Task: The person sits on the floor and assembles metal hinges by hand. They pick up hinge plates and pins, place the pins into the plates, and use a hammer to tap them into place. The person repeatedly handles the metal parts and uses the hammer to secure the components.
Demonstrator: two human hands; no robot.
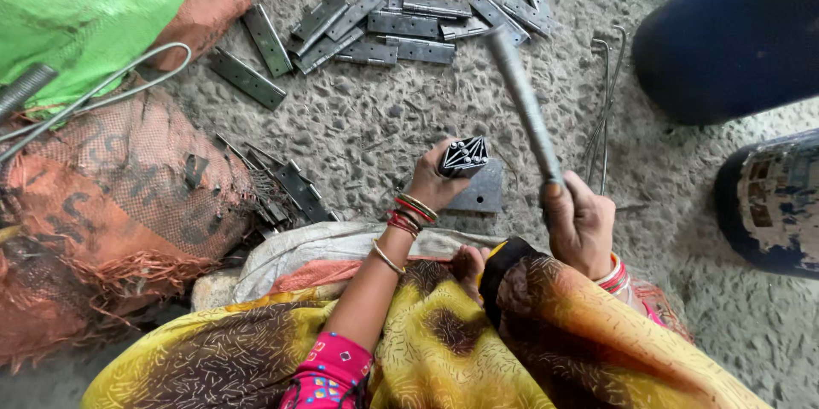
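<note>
Rough concrete floor (367, 119): L fingers (431, 172) clamp steel strip bundle (463, 156), R (570, 204) grip hammer handle (529, 110).

head cam | looks steeply down | close over lap and hands (503, 196) | gravel floor (375, 119) beyond

Left hand (432, 183) grips hinge bundle (463, 156) on plate (482, 191); right hand (580, 223) w/ raised hammer (522, 98).

A yellow-and-brown patterned drape, a pink embroidered sleeve (328, 375), and red and gold bangles (408, 213) on both wrists.
</note>
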